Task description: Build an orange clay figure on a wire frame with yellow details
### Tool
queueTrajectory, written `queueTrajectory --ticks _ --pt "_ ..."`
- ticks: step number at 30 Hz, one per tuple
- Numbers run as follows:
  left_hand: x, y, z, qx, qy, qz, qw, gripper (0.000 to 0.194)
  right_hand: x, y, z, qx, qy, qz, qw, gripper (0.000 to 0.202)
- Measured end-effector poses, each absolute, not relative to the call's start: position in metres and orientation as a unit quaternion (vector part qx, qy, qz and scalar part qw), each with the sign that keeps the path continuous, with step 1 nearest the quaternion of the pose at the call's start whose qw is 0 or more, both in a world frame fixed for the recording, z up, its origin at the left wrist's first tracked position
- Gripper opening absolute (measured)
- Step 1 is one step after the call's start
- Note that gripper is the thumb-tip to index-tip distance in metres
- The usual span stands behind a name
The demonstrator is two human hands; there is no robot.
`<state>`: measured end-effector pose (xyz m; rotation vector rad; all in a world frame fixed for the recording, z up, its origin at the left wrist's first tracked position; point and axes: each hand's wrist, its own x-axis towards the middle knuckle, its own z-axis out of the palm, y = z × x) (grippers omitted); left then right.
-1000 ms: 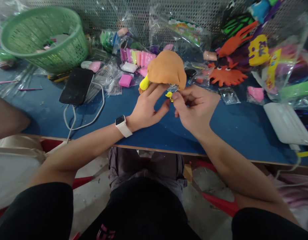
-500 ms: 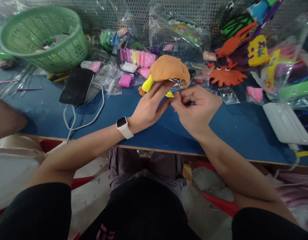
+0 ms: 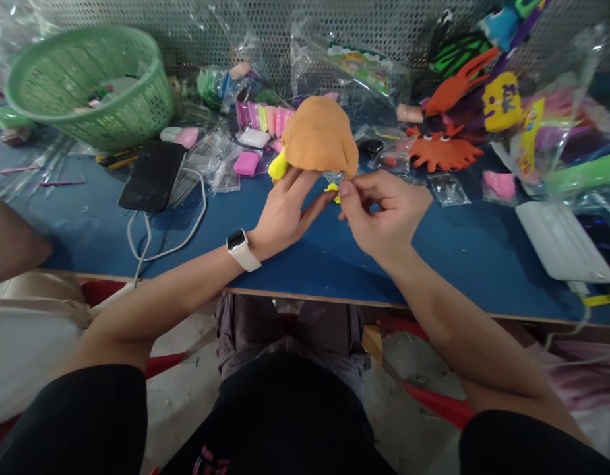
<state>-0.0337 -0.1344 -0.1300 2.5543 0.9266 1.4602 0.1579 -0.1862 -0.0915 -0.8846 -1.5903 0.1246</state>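
At twelve o'clock from the person, over the bench (image 3: 305, 267), is the dome (image 3: 320, 135), a yellow lobe (image 3: 277, 165) at its eight o'clock side. At the dome's six o'clock, the right hand (image 3: 388, 214) pinches a yellow piece (image 3: 331, 190) between thumb and finger. The left hand (image 3: 279, 214), at seven, reaches under the dome; its fingertips are hidden, so its grip cannot be told, while its thumb lies at the yellow piece. From the dome, the crab (image 3: 446, 153) lies near three, the phone (image 3: 153, 177) between eight and nine, the basket (image 3: 126, 109) between nine and ten.
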Motion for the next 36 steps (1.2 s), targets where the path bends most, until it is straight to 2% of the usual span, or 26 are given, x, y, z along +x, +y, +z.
queueTrajectory --ticks 5,12,16,20,21,24,27,29,32,36 --pt "-0.037 -0.131 -0.132 0.834 0.315 0.452 0.031 0.058 0.158 -0.189 -0.089 -0.375 -0.688 0.123 0.609 0.05" --pt "-0.039 -0.133 -0.128 0.839 0.311 0.445 0.031 0.057 0.16 -0.19 -0.087 -0.385 -0.669 0.25 0.584 0.053" --pt "-0.039 -0.129 -0.128 0.831 0.296 0.469 0.038 0.06 0.165 -0.185 -0.094 -0.405 -0.673 0.177 0.593 0.05" --pt "-0.039 -0.13 -0.124 0.827 0.3 0.473 0.045 0.057 0.186 -0.176 -0.08 -0.444 -0.683 0.042 0.579 0.027" --pt "-0.039 -0.131 -0.123 0.827 0.304 0.471 0.045 0.056 0.192 -0.172 -0.073 -0.431 -0.701 0.017 0.568 0.027" --pt "-0.039 -0.136 -0.119 0.83 0.306 0.464 0.05 0.049 0.208 -0.16 -0.053 -0.314 -0.803 -0.01 0.506 0.058" --pt "-0.039 -0.139 -0.116 0.831 0.31 0.458 0.064 0.042 0.214 -0.142 -0.055 -0.284 -0.838 0.066 0.461 0.069" --pt "-0.037 -0.142 -0.115 0.83 0.303 0.46 0.086 0.039 0.214 -0.131 -0.068 -0.272 -0.83 0.141 0.465 0.072" --pt "-0.034 -0.147 -0.114 0.829 0.286 0.462 0.134 0.04 0.21 -0.125 -0.088 -0.287 -0.802 0.173 0.494 0.058" --pt "-0.028 -0.152 -0.114 0.823 0.292 0.457 0.168 0.039 0.204 -0.138 -0.094 -0.379 -0.76 0.114 0.516 0.039"
